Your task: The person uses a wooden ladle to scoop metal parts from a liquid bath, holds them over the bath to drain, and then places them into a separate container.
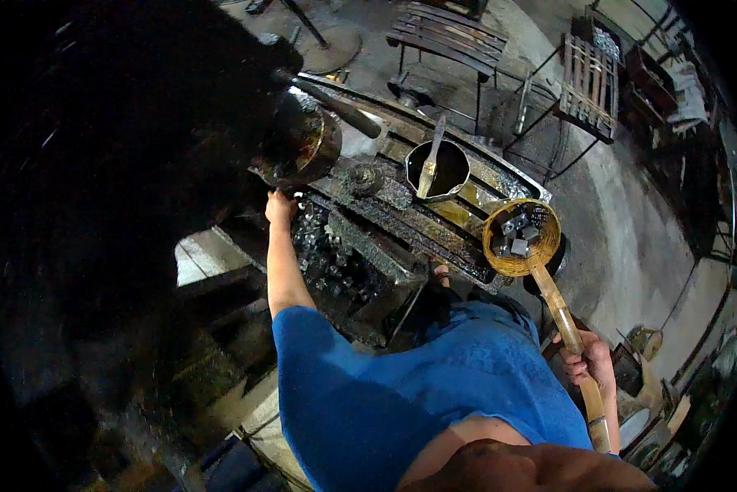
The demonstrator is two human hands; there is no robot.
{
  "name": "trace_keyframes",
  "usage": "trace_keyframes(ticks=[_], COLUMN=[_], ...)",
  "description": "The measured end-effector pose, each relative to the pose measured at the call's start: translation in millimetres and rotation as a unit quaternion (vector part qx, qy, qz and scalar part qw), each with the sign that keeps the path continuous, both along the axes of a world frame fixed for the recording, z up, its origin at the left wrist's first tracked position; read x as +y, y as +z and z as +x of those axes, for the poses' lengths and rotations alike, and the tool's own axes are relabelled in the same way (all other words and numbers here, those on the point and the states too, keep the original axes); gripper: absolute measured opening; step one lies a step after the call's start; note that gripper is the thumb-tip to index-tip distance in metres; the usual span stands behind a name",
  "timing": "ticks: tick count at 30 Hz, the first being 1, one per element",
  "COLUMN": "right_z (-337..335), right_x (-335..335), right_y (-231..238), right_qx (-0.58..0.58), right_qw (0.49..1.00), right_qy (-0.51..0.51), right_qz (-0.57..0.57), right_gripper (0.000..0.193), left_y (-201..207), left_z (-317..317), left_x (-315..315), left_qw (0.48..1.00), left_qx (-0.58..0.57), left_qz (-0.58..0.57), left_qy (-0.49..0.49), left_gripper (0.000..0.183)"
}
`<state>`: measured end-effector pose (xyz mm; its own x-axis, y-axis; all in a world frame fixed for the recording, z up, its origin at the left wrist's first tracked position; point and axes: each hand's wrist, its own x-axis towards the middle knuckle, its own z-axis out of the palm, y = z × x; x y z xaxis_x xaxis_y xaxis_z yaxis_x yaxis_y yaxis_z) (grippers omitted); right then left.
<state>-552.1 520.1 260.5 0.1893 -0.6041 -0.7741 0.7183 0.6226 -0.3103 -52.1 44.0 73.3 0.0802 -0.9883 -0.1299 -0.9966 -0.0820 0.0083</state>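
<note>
- the right hand (588, 359) is closed round the pale wooden handle (559, 307) of a woven basket (508, 265), grasping it on the right side of the scene.
- the basket sits at the far end of that handle, over the right end of the slatted counter (434, 244); whether it touches the boards, i cannot tell.
- several dark blocks (519, 247) lie loose inside the basket, some with pale grey faces.
- the left hand (281, 207) reaches out to the left on a stretched arm, just on the near side of a round pot (327, 148); its fingers are partly hidden, so i cannot tell whether it grasps anything.
- many dark lumps (327, 258) lie just right of and nearer than the left hand, at the counter's near side.
- a pan (454, 174) stands on the counter left of the basket, with a brush (427, 174) leaning in it.
- two slatted stools (449, 37) stand beyond the counter, on the far side.
</note>
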Motion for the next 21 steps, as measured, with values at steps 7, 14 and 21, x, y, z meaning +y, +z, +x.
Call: trace_keyframes(ticks=[7, 14, 21], right_z=[13.3, 19.8, 23.4], right_x=[-2.5, -13.3, -9.7], right_y=[2.8, 4.1, 3.7], right_qx=[-0.027, 0.038, 0.032], right_qw=[0.998, 0.995, 0.998], right_qy=[-0.047, -0.033, -0.028], right_qz=[0.042, 0.084, 0.054], right_gripper=[0.052, 0.049, 0.043], left_y=[-3.3, -27.9, -75.4], left_z=[-1.1, 23.9, 64.4], left_x=[-22.6, -33.8, -53.9], left_qw=[0.995, 0.986, 0.988], left_qx=[-0.050, -0.091, -0.065], left_qz=[0.082, 0.051, -0.003], left_qy=[0.015, -0.129, -0.137], left_gripper=[0.068, 0.067, 0.043])
